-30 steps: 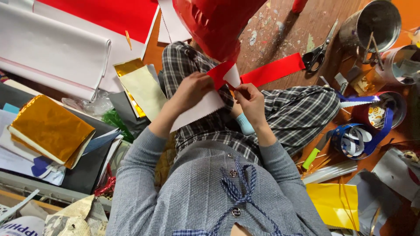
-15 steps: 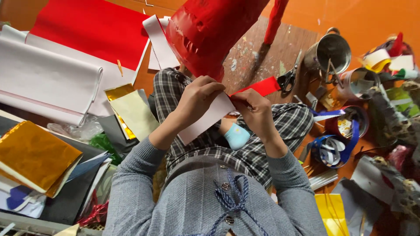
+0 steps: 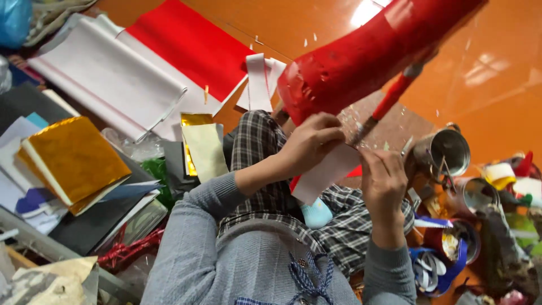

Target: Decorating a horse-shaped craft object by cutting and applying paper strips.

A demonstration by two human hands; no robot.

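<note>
Left hand [image 3: 310, 144] curled shut, pinching top edge of paper strip [image 3: 327, 172]; strip hangs below it over lap. Right hand [image 3: 384, 181] fingers closed on strip's right end, just under red shape [image 3: 361, 62].

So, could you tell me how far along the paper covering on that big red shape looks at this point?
Done: the red form already wears glossy red paper over most of its visible side. In hand: the left hand and right hand hold a paper strip, white side showing, at its lower edge. Left: that strip lies loose, and red sheets and gold foil lie unused.
</note>
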